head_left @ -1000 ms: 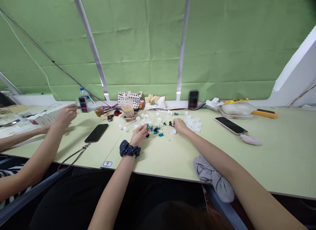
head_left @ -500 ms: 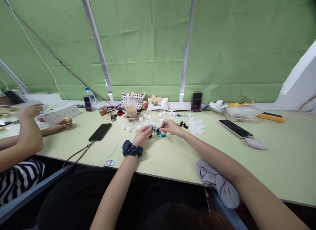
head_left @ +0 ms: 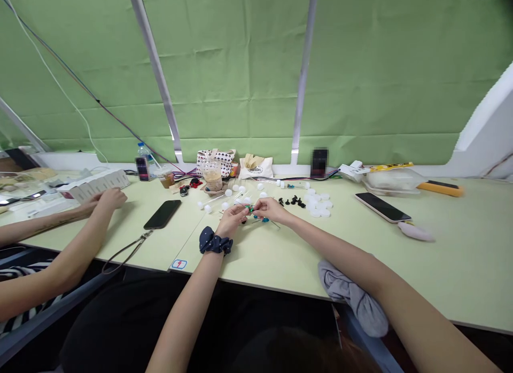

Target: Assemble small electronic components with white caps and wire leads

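over at the far left, a co-worker's hands (head_left: pixel 105 199) resting by a row of white boxes (head_left: pixel 96 183), apart from the work in the middle. next along, a dark phone (head_left: pixel 162 214) with a strap lying flat on the pale green table (head_left: pixel 256 255). then the left hand (head_left: pixel 231 218), blue scrunchie (head_left: pixel 215 243) on its wrist, fingertips pinched on a small green-blue piece (head_left: pixel 250 208). meeting it from the other side, the right hand (head_left: pixel 271 208), also closed in a pinch on the same piece, so both hands touching it just above the table. too small to tell how the piece is shaped or which end each hand grips. best done, by the look of it, with wrists low on the table for steadiness, left hand holding firm and right hand doing the fine turning or pushing, gently, since such a small piece would slip or spring away among the loose blue bits (head_left: pixel 264 219) underneath. further right, black bits (head_left: pixel 294 201), white caps (head_left: pixel 319 207), a second phone (head_left: pixel 382 207), and a grey cloth (head_left: pixel 352 295) at the table's near edge.
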`<action>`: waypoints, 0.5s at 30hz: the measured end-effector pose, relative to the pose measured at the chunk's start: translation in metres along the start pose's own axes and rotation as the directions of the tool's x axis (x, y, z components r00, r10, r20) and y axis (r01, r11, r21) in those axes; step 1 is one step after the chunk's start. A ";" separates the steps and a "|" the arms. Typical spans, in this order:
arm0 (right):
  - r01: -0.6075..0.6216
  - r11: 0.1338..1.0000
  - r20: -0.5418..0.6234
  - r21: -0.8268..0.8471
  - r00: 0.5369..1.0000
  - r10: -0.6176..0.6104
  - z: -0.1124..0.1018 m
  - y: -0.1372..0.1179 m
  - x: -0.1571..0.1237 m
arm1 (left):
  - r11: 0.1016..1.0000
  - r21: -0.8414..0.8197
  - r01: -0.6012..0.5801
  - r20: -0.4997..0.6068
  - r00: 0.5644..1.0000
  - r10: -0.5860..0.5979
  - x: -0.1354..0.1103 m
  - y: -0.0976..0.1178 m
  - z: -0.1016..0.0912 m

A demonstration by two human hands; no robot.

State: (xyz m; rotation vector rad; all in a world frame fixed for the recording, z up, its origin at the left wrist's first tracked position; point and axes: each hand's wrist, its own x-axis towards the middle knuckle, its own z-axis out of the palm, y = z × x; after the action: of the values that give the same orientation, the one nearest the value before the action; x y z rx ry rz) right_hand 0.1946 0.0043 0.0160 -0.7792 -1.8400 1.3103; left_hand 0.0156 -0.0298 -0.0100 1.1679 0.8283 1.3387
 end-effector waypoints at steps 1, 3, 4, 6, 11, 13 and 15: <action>-0.001 1.000 0.004 0.014 1.000 0.001 0.000 0.002 0.000 | 1.000 0.009 -0.004 0.002 1.000 0.004 0.000 0.000 0.000; 0.000 0.999 0.003 0.043 1.000 0.000 0.000 0.005 0.000 | 1.000 0.029 -0.012 0.008 1.000 0.012 0.000 0.000 0.000; -0.001 0.998 -0.001 0.057 1.000 0.001 0.000 0.006 0.000 | 0.999 0.039 -0.017 0.010 1.000 0.017 0.000 0.000 0.000; -0.005 0.997 -0.009 0.083 1.000 0.006 0.001 0.007 -0.001 | 0.998 0.054 -0.027 0.012 1.000 0.027 0.000 0.000 0.000; -0.006 0.995 -0.033 0.101 0.999 0.009 0.001 0.006 -0.003 | 0.996 0.082 -0.043 -0.011 0.999 0.044 0.000 0.000 0.001; 0.002 0.995 -0.043 0.100 0.999 0.002 0.001 0.006 -0.004 | 0.995 0.094 -0.046 -0.024 0.999 0.048 -0.001 0.000 0.001; 0.006 0.995 -0.051 0.101 0.999 -0.001 0.001 0.004 -0.005 | 0.993 0.104 -0.048 -0.032 0.998 0.051 -0.001 0.000 0.001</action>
State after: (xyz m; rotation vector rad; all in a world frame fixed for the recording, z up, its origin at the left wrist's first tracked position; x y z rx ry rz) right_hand 0.1969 0.0006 0.0103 -0.7483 -1.7206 1.3584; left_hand 0.0169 -0.0305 -0.0099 1.2558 0.9075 1.3731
